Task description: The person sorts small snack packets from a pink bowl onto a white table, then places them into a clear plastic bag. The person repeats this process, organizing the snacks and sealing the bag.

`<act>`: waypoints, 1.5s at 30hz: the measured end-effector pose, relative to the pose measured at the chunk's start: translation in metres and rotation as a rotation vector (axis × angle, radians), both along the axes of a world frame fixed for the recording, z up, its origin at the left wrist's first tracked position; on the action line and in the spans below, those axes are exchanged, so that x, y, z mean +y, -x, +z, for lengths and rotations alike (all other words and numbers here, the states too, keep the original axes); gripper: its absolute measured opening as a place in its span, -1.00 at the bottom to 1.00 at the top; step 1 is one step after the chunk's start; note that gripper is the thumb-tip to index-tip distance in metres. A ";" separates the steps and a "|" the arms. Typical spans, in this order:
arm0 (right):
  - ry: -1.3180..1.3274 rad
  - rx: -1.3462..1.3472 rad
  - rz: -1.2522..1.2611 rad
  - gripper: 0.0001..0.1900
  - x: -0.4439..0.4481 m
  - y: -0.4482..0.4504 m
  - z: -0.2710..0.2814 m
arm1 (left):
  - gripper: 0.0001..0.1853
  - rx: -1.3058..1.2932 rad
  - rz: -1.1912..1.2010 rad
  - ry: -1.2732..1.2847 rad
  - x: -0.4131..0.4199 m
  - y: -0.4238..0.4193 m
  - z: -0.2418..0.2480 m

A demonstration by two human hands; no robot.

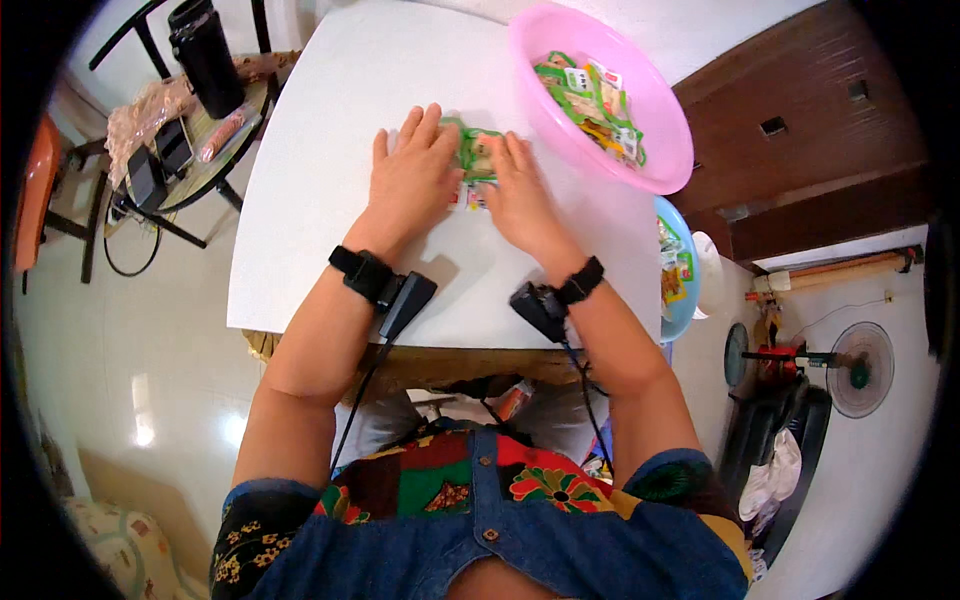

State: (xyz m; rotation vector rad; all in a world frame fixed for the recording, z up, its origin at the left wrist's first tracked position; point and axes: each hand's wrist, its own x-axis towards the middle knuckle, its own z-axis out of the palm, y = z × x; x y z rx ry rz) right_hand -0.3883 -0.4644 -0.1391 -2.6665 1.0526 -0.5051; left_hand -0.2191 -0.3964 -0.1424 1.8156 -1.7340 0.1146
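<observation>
Small green-edged food packets (pixel 478 154) lie on the white tabletop (pixel 315 225) in front of me, with whitish printed ends towards me. My left hand (pixel 420 169) rests on their left side, palm down, fingers pointing away and partly spread. From the right, my right hand (pixel 519 180) touches them with its fingers close together. Both hands cover parts of the packets, so how many there are cannot be told. A pink plastic basin (pixel 660 142) holding several similar packets (pixel 592 101) stands at the table's far right, beyond my right hand.
A light-blue basin (pixel 686 300) with more packets sits beyond the table's right edge. At left, a chair (pixel 202 180) bears a black bottle (pixel 206 64) and phone-like devices (pixel 174 146). Black cables run from both wrist-mounted devices towards my body. A fan (pixel 860 370) stands at far right.
</observation>
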 end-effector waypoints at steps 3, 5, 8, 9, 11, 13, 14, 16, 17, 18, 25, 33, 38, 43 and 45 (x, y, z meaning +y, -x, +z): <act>-0.060 -0.044 -0.016 -0.25 -0.005 -0.025 -0.003 | -0.46 -0.023 0.002 0.055 -0.001 -0.001 0.001; -0.060 -0.111 0.046 -0.33 -0.006 -0.036 0.002 | -0.39 -0.024 -0.021 -0.058 -0.001 -0.001 0.002; 0.016 -0.033 0.014 -0.46 0.003 -0.036 0.021 | -0.39 -0.064 -0.029 -0.072 0.001 -0.001 0.003; 0.058 -0.083 0.095 -0.50 0.003 -0.031 0.033 | -0.39 -0.072 -0.026 -0.081 0.002 -0.001 0.003; 0.104 -0.119 0.235 -0.58 -0.003 -0.009 0.063 | -0.40 -0.075 -0.023 -0.103 0.002 -0.001 0.004; 0.051 -0.220 0.087 -0.77 -0.023 0.011 0.094 | -0.40 -0.070 -0.027 -0.098 0.001 -0.001 0.003; 0.122 -0.196 0.068 -0.79 -0.039 0.022 0.109 | -0.40 -0.071 -0.026 -0.088 0.000 -0.001 0.003; 0.135 -0.234 -0.054 -0.89 -0.074 0.034 0.126 | -0.38 -0.061 -0.032 -0.087 -0.001 -0.001 0.003; 0.138 -0.102 -0.063 -0.87 -0.089 0.041 0.128 | -0.38 -0.055 -0.033 -0.090 -0.001 -0.001 0.002; 0.143 0.028 -0.071 -0.85 -0.103 0.048 0.129 | -0.37 -0.056 -0.037 -0.094 -0.002 -0.002 0.002; 0.041 0.512 -0.124 -0.70 -0.164 0.058 0.092 | -0.38 -0.040 -0.031 -0.020 -0.003 -0.003 0.004; 0.310 0.195 -0.270 -0.86 -0.159 0.055 0.116 | -0.28 -0.059 -0.111 -0.122 0.005 -0.001 0.013; 0.148 -0.295 -0.278 -0.84 -0.103 0.078 0.159 | -0.28 -0.076 -0.115 -0.114 0.003 -0.001 0.010; -0.434 -0.724 -0.233 -0.84 -0.019 0.104 0.154 | -0.27 -0.122 -0.112 -0.082 0.000 -0.002 0.001; -0.521 -0.696 -0.255 -0.84 0.004 0.114 0.142 | -0.28 -0.101 -0.096 0.009 -0.003 -0.003 0.000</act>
